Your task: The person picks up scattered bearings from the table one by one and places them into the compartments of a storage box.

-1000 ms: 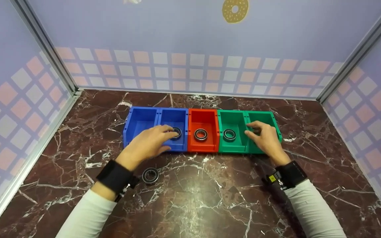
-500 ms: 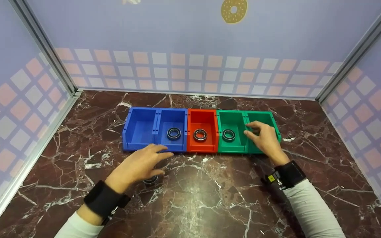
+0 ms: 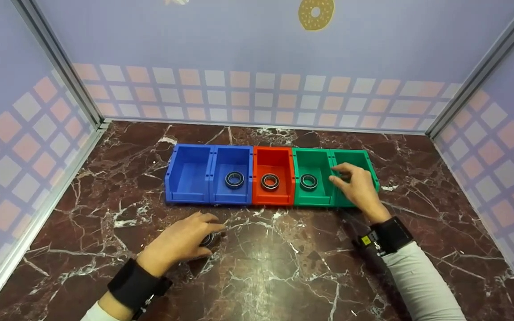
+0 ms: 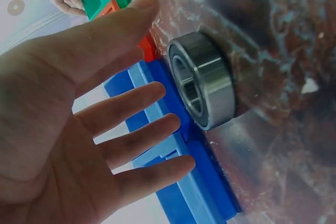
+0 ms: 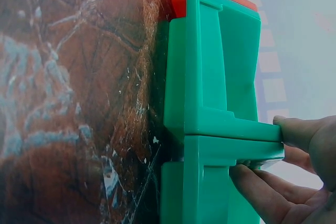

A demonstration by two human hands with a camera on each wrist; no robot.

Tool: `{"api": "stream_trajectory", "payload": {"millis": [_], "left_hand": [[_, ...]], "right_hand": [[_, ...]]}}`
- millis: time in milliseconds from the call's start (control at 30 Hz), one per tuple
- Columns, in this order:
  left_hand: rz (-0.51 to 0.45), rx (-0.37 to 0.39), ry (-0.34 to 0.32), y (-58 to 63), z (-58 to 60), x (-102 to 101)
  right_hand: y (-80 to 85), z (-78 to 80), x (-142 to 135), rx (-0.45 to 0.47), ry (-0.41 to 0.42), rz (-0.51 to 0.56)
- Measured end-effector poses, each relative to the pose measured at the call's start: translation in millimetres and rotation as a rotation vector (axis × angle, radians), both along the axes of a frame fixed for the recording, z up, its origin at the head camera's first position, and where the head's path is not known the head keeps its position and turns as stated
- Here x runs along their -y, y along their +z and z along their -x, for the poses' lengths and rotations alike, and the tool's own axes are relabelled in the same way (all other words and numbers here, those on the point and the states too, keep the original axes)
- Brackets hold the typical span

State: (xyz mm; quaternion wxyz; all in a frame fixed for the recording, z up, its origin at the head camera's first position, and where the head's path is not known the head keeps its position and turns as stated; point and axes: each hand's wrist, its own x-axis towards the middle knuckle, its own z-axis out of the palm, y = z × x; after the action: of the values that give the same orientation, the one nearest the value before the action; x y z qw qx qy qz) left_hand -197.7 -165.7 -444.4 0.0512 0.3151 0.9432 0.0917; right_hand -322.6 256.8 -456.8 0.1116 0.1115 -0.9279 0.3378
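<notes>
In the head view my left hand (image 3: 181,238) is over a ball bearing (image 3: 208,240) on the table, partly covering it. The left wrist view shows the thumb and fingers spread beside this bearing (image 4: 202,80), with a gap between them and it. My right hand (image 3: 356,187) is at the two green bins on the right. Its thumb and fingers pinch their adjoining side walls (image 5: 233,140), one on each side. Single bearings lie in the right blue bin (image 3: 234,180), the red bin (image 3: 270,182) and the left green bin (image 3: 308,182).
The bins stand side by side in a row, with a left blue bin (image 3: 190,171) at one end and a right green bin (image 3: 350,156) at the other. Marbled table (image 3: 275,267) surrounds them. Patterned panels (image 3: 257,53) wall the table at the back and sides.
My left hand has drawn back from the right blue bin, toward me and to the left, down over the bearing on the table. The right hand has stayed at the green bins.
</notes>
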Motion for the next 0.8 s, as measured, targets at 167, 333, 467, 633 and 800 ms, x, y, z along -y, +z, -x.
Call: {"api": "stream_trajectory", "payload": {"millis": [167, 333, 467, 633, 800], "left_hand": [[0.004, -0.004, -0.017, -3.7, -1.3, 0.6], [0.004, 0.009, -0.010, -5.8, -2.5, 1.6], [-0.007, 0.009, -0.018, -6.7, -3.2, 2.1], [-0.007, 0.001, -0.025, -7.8, -3.7, 2.5], [-0.002, -0.024, -0.032, -9.4, -3.6, 2.3]], "right_hand": [[-1.6, 0.0, -0.5, -0.003, 0.003, 0.003], [-3.4, 0.5, -0.8, -0.027, 0.010, 0.011], [-4.5, 1.2, -0.9, -0.031, 0.006, 0.013], [-4.2, 1.0, -0.6, -0.039, 0.004, 0.015], [-2.6, 0.7, -0.2, -0.040, 0.012, 0.011]]}}
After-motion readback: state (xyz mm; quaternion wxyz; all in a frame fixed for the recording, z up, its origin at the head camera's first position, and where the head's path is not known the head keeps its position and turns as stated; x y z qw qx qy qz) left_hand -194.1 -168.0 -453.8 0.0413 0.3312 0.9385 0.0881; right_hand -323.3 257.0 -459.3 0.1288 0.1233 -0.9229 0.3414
